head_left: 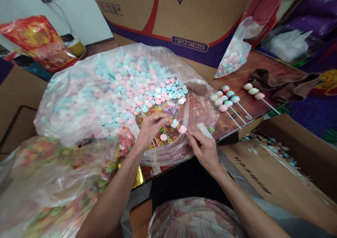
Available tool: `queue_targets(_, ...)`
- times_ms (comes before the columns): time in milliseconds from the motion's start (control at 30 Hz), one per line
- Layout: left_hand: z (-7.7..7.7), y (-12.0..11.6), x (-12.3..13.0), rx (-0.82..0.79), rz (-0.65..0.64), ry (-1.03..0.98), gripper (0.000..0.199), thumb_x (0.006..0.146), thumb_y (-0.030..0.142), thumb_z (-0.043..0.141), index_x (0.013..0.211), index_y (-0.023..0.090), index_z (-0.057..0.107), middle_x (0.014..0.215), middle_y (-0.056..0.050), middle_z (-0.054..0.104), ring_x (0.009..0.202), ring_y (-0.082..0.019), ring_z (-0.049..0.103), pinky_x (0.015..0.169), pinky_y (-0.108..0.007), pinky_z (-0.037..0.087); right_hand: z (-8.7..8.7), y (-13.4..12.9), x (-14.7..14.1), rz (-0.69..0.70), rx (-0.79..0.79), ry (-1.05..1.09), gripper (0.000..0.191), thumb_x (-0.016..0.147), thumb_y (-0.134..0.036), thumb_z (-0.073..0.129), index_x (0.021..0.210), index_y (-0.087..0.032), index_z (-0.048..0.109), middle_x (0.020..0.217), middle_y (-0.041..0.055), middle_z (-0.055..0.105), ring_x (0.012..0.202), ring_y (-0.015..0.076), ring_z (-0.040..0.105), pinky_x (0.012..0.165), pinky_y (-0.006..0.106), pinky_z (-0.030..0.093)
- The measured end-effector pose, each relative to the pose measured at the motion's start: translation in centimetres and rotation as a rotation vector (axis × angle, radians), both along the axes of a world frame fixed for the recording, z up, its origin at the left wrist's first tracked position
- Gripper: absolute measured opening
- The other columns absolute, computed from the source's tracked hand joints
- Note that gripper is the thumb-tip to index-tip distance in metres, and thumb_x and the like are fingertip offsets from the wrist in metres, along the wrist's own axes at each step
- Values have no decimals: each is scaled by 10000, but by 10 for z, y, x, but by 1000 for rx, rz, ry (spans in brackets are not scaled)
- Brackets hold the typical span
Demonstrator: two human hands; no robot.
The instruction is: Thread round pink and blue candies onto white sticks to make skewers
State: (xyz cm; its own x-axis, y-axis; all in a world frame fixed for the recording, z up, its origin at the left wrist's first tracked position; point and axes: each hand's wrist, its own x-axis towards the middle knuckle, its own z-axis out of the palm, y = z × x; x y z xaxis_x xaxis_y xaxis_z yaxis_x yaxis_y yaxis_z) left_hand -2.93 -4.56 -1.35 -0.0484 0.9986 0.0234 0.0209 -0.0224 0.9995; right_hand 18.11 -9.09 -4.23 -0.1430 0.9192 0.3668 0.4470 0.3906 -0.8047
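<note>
A candy stick (180, 127), threaded with pink and blue candy discs and small gummy rings, is held over the plastic bag. My right hand (204, 148) is closed round the lower end of its white stick. At the other end, my left hand (154, 125) pinches what looks like an orange gummy ring at the tip; the fingers partly hide it. Just beyond, pink, blue and white candy discs (168, 92) spill from a big clear bag (86, 76). Coloured gummy rings (172, 139) lie on plastic beneath my hands.
Several finished-looking candy sticks (229, 99) lie at the right of the table, near a brown cloth (286, 83). A large carton (168, 23) stands behind. At lower right is an open cardboard box (263, 171) holding candy sticks. A bag of gummy rings (60, 185) fills the lower left.
</note>
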Motion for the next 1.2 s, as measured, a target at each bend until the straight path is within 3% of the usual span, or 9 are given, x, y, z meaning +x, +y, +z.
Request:
queue_targets(133,1,-3,-4,-21,2,42,266,763,439,771,888,207,802,759,-41,731,673,-158,646,648,-271,519,0,0,-2,-27,37,-5,182,971,-221,530,901,-174,691,694,-1,641,598,131,599,605,232,440)
queue_targets(267,3,-2,-4,-56,-12,20,257,705,392,828,863,194,786,792,-39,734,696,-151,636,674,-269,517,-1,0,-4,-7,67,8,175,975,-214,519,899,-179,672,726,6,658,613,132,610,616,227,451)
queue_targets(567,9,-5,31,-325,-197,-269,383,612,423,884,719,135,656,637,8,604,566,-75,518,538,-191,407,-2,0,1,-11,85,67,168,975,-193,514,851,-184,627,610,-39,533,525,105,504,537,214,394)
queue_targets(767,3,28,41,-255,-146,-241,429,729,558,755,836,155,657,729,-8,609,616,-93,552,567,-205,434,-6,0,-5,-144,46,130,170,985,-212,514,870,-176,633,603,-47,497,514,96,457,528,210,389)
queue_targets(833,1,51,42,-141,-57,-110,367,811,529,667,884,170,660,725,-11,607,616,-118,555,579,-237,436,-6,1,-7,-191,42,158,166,987,-218,512,894,-171,641,610,-43,501,519,98,462,527,211,396)
queue_targets(900,-2,75,44,-6,19,173,220,846,377,625,913,174,679,696,-10,590,608,-138,537,609,-267,430,-6,1,-8,-200,47,158,167,987,-216,510,907,-168,648,613,-40,506,525,101,472,523,210,398)
queue_targets(1033,-13,102,51,204,25,716,200,785,141,578,925,200,707,799,-42,589,718,-188,531,688,-307,425,-5,0,-7,-188,56,146,158,983,-200,517,902,-165,648,610,-41,507,534,102,485,524,207,397)
queue_targets(1100,-19,103,52,228,17,828,245,762,112,564,945,216,689,863,-49,593,752,-198,531,677,-301,417,-5,1,-6,-176,57,144,158,984,-190,514,892,-166,641,614,-41,509,539,100,489,533,206,400)
queue_targets(1200,-22,97,47,190,21,814,245,758,100,538,947,213,644,809,-21,600,701,-179,534,633,-279,395,-6,1,-6,-138,76,130,153,986,-169,507,909,-165,640,637,-37,526,549,96,498,549,205,405)
